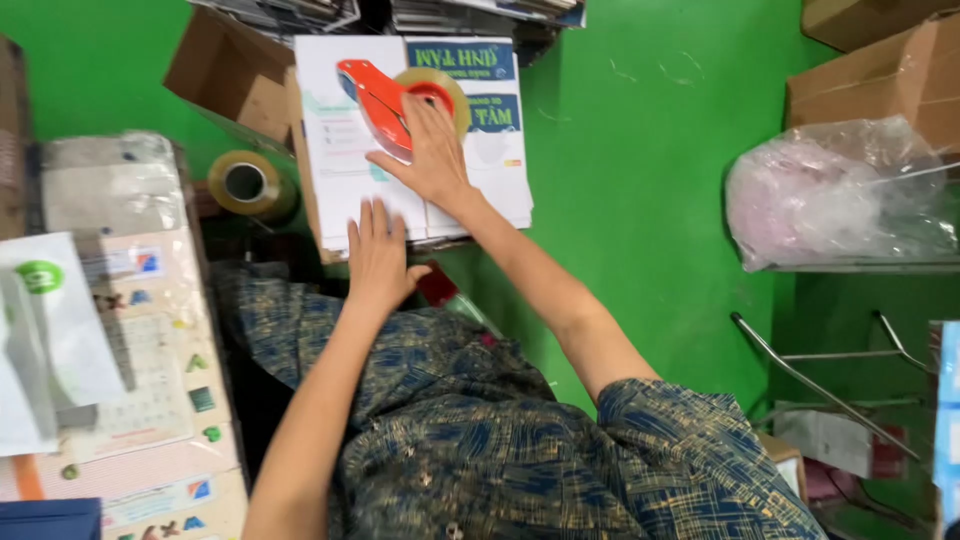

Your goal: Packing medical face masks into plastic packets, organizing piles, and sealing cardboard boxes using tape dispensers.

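A white printed carton (340, 150) lies in front of me over my lap. My right hand (432, 150) reaches onto its far half and grips a red tape dispenser (375, 100) loaded with a roll of clear tape (442, 85). My left hand (378, 258) presses flat, fingers spread, on the carton's near edge and holds nothing.
A spare roll of clear tape (248, 184) stands left of the carton. An open brown box (228, 72) sits behind it. Flat printed packs (130, 330) are stacked at left. A plastic bag (840, 195), brown boxes (880, 80) and a metal frame (820, 385) stand at right on the green floor.
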